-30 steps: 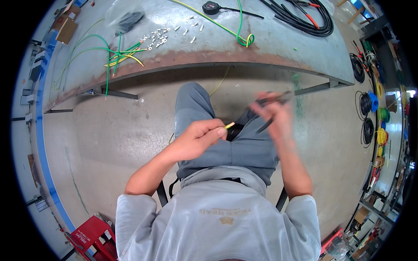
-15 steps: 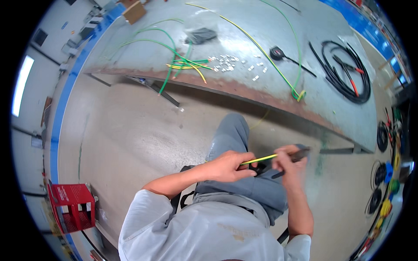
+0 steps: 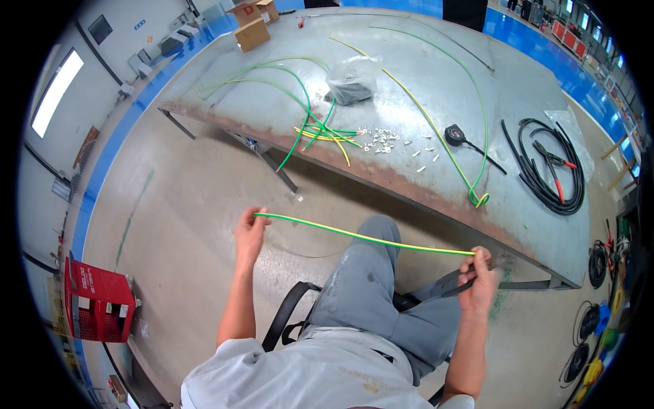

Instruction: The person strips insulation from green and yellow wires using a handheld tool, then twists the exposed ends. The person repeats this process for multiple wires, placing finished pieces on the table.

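Green-and-yellow wire (image 3: 368,238) runs taut between our two hands, stretched above our lap from about nine o'clock to three o'clock. Our left hand (image 3: 249,232) pinches one end, its fingers (image 3: 260,217) pressed together on the tip. Our right hand (image 3: 480,276) closes on the other end and also grips a dark hand tool (image 3: 451,281), its handles pointing down toward our knee; we cannot tell whether the tool's head bites the wire.

At twelve o'clock stands the long metal desk (image 3: 436,82), its near edge rusty. On it lie a bundle of cut green and yellow wires (image 3: 320,126), a scatter of small white terminals (image 3: 385,140), a clear plastic bag (image 3: 351,78), a coil of black cable (image 3: 552,170) and a long green wire (image 3: 470,136) looping across the top. A red crate (image 3: 99,300) sits on the floor at eight o'clock.

We judge the work partly done: several lengths already lie cut on the desk, this one is only drawn out straight, and no terminal shows on either end.
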`<action>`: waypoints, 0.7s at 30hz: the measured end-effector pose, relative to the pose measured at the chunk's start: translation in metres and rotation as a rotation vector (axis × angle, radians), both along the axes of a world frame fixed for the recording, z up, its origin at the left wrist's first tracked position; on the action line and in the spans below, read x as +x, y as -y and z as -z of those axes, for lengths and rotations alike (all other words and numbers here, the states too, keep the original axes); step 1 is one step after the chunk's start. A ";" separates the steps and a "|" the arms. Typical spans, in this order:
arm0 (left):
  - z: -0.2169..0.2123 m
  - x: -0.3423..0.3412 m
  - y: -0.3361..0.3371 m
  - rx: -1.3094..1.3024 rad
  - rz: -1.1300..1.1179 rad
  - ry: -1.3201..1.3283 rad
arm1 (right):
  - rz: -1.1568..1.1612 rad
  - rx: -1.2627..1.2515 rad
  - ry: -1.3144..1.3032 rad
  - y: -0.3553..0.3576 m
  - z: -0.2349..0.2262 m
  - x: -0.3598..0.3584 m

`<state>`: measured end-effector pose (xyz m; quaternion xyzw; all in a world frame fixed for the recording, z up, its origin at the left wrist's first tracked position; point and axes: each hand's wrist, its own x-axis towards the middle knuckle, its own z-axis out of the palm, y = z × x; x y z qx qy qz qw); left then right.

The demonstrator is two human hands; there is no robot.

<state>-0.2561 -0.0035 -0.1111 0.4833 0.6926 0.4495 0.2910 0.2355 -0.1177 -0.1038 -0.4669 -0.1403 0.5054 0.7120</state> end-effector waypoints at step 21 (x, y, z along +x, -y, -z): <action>-0.182 0.126 -0.372 0.220 0.346 0.314 | -0.618 0.145 -0.242 -0.154 -0.008 -0.228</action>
